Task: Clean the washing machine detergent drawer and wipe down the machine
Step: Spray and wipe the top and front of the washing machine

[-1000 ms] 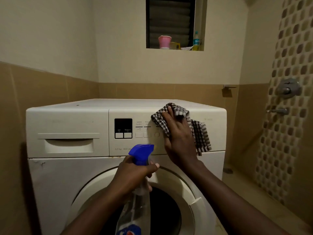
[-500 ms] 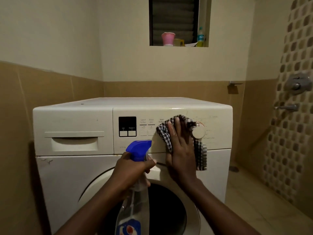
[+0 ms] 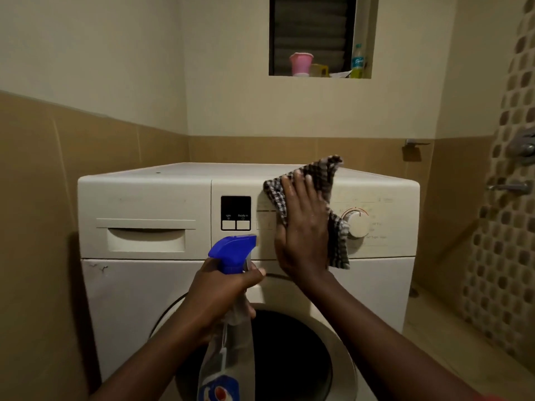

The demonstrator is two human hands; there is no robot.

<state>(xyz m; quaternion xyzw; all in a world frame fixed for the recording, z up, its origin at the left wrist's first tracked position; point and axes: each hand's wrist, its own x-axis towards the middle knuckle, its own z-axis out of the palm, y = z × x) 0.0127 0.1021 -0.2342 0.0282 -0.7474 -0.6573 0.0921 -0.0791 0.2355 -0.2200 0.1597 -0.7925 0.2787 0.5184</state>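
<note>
A white front-loading washing machine [image 3: 139, 287] fills the middle of the view. Its detergent drawer [image 3: 146, 237] sits closed at the upper left of the front. My right hand [image 3: 304, 227] presses a black-and-white checked cloth [image 3: 337, 247] flat against the control panel, between the dark display [image 3: 236, 211] and the white dial [image 3: 359, 224]. The cloth's top corner reaches over the machine's top edge. My left hand [image 3: 223, 290] grips a clear spray bottle [image 3: 228, 351] with a blue trigger head, held in front of the round door [image 3: 289, 357].
Tiled walls close in on the left and behind the machine. A window ledge [image 3: 318, 77] above holds a pink cup [image 3: 301, 63] and a bottle [image 3: 358, 62]. At the right are a mosaic-tiled wall, a tap [image 3: 509, 187] and open floor.
My right hand and the cloth have slid from over the dial up and left on the control panel, so the dial is uncovered. The spray bottle has stayed in my left hand.
</note>
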